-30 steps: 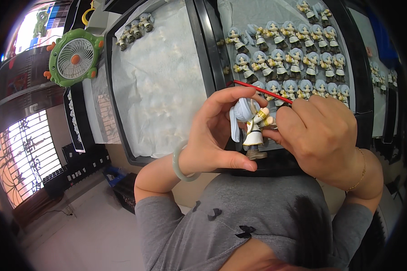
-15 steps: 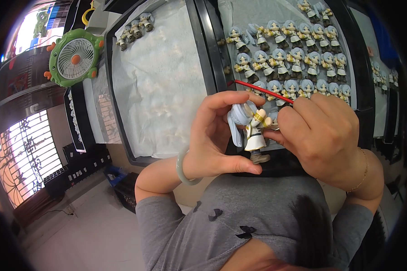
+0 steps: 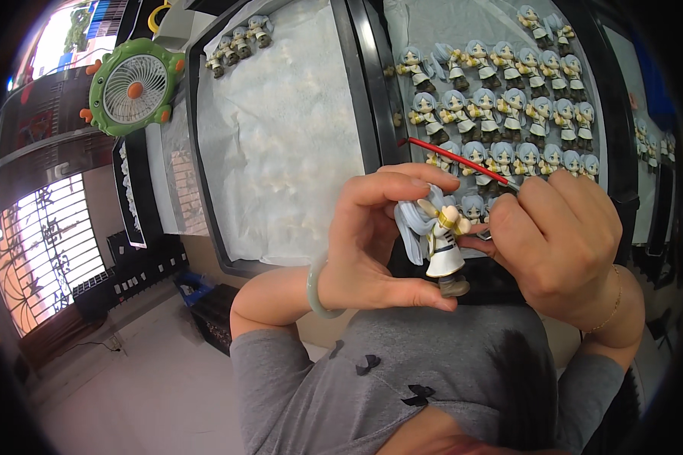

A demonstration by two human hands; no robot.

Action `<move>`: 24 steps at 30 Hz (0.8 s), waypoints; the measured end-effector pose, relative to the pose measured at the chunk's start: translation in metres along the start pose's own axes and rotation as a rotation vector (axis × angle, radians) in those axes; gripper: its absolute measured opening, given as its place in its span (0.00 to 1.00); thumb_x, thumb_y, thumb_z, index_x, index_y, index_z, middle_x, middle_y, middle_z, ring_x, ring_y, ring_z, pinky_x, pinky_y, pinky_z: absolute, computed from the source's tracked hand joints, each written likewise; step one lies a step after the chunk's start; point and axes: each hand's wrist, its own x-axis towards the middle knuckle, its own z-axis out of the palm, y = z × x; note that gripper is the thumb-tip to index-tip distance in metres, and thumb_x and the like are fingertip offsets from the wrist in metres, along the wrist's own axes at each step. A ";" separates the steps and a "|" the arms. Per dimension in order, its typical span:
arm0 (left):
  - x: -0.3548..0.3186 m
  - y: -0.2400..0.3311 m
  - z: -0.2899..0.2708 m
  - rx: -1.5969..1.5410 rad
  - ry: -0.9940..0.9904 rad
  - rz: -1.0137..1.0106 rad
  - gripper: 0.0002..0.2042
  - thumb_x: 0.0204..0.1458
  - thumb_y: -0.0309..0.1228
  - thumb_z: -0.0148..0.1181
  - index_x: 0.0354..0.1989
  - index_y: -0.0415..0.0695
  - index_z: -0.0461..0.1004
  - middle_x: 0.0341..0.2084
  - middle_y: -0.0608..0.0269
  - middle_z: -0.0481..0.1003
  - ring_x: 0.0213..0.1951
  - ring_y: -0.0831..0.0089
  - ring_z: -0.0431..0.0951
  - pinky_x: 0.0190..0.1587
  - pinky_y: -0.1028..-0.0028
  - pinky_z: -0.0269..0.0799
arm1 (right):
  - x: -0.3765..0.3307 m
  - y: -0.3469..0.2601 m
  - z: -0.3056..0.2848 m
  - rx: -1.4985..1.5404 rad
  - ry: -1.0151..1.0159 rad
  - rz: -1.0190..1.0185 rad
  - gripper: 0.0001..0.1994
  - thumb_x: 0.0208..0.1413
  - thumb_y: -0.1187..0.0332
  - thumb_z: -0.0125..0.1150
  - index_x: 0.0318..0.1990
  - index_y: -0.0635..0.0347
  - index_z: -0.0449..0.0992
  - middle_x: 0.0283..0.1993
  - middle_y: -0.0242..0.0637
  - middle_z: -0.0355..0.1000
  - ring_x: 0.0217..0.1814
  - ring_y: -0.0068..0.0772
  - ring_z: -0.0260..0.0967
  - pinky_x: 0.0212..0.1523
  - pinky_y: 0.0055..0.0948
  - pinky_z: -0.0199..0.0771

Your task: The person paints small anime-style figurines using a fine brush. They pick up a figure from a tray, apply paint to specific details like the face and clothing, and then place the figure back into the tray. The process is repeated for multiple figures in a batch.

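Left hand (image 3: 372, 243): curled around a small figurine (image 3: 436, 241).
Right hand (image 3: 558, 239): pinching a red paintbrush (image 3: 455, 158).
Surface: black trays (image 3: 357, 91) lined with white paper.
Room: green fan (image 3: 133, 87), barred window (image 3: 45, 250).

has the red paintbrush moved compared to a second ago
No. The red paintbrush in the right hand lies across the same front-row figures on the right tray as before.
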 end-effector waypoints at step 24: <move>0.000 0.006 -0.004 0.348 -0.041 0.021 0.44 0.23 0.25 0.75 0.51 0.40 0.50 0.47 0.39 0.58 0.38 0.64 0.74 0.40 0.70 0.75 | -0.002 -0.005 0.003 -0.034 -0.067 0.028 0.13 0.39 0.61 0.60 0.22 0.61 0.66 0.17 0.32 0.55 0.17 0.31 0.54 0.16 0.29 0.51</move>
